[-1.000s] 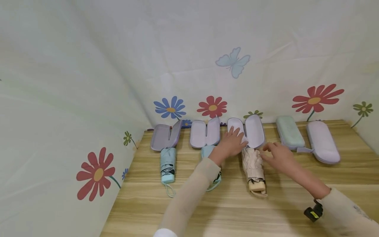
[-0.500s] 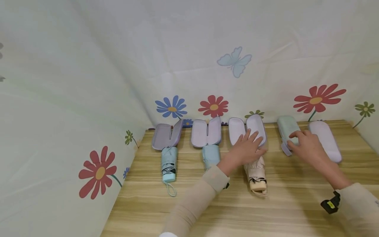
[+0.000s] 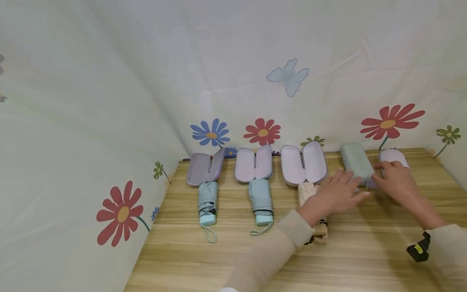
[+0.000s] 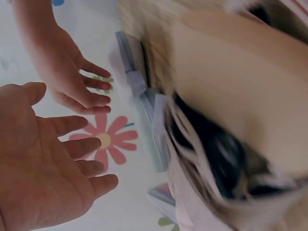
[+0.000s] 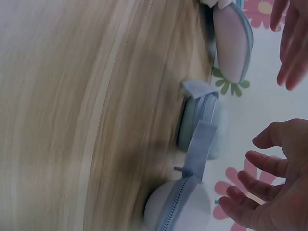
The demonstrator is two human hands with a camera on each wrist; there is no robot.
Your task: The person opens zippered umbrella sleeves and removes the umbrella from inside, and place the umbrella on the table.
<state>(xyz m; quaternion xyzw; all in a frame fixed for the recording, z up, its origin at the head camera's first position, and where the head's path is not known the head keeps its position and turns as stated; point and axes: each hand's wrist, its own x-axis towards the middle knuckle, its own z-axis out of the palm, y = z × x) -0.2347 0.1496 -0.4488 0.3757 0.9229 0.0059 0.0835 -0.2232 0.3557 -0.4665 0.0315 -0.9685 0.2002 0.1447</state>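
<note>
Head: I see 3 open lilac cases (image 3: 245, 165), linings showing; right of them, closed green zip case (image 3: 356, 160), closed lilac zip case (image 3: 394, 155) | Left wrist: my left hand (image 4: 50, 168) spread wide | Right wrist: my right hand (image 5: 281, 180) loosely curved, near both, contact unclear

Counter (image 3: 233, 259): streaked wood grain, beneath left fingers (image 4: 84, 147) and right fingers (image 5: 268, 164).
Green case (image 3: 356, 160): closed, between the two sets of fingers.
Lilac case (image 3: 394, 155): closed, partly hidden behind right fingers.
Open cases (image 3: 314, 162): three, pale lilac, in a row left of left fingers.
Beige umbrella (image 3: 305, 191): folded, left of left fingers, part hidden.
Blue umbrellas (image 3: 260, 192): two, folded, farther left, well apart from fingers.
</note>
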